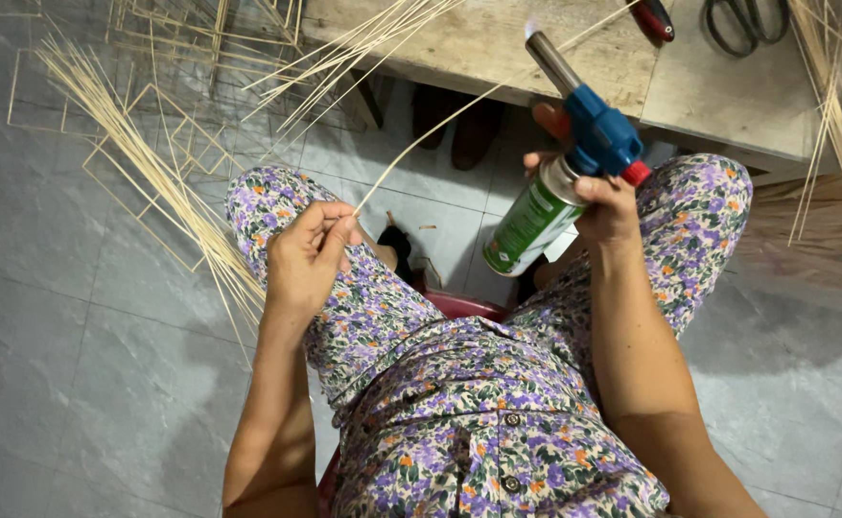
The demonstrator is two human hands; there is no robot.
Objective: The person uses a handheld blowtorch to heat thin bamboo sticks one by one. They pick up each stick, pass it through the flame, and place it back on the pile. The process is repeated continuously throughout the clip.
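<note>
My left hand (308, 251) pinches the near end of a thin bamboo stick (459, 107) that slants up to the right, over the bench. My right hand (601, 200) grips a gas torch (574, 144): a green canister with a blue head and a metal nozzle pointing up and left. The nozzle tip sits close to the stick, and a small pale flame shows at the tip. I am seated, with my flower-patterned knees below both hands.
A wooden bench (498, 48) stands ahead, carrying scissors (742, 21), a red-handled tool (653, 17) and bundles of bamboo strips (829, 96). A loose sheaf of strips (152, 173) and thin bamboo frames (181, 134) lie on the grey tiled floor at left. Dark shoes (459, 125) stand under the bench.
</note>
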